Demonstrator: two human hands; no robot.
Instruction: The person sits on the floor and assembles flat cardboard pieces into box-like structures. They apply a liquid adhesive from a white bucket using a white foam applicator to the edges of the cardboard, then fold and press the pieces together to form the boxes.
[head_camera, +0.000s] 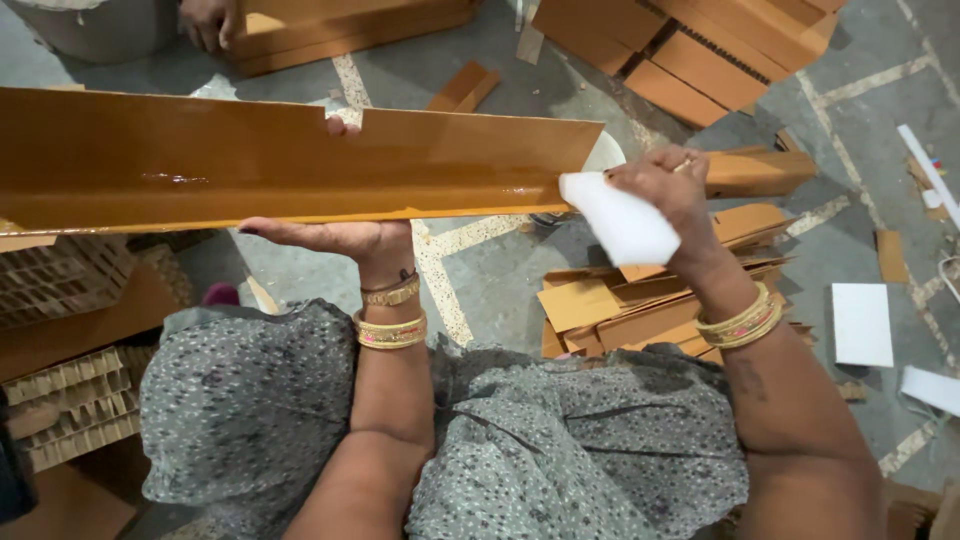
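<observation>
Head camera peers steeply down, close above the lap, facing the concrete floor (500, 270) just ahead.

Long board (250, 160): glossy orange-brown, with wet streaks.
Pad (620, 220): plain white.
Clothing (560, 450): grey, speckled with small dark dots.
Bangles (392, 330): gold with a pink band.
Floor (860, 110): grey with pale speckled joint lines.
Stacked cardboard pieces (600, 310): tan-orange.
</observation>
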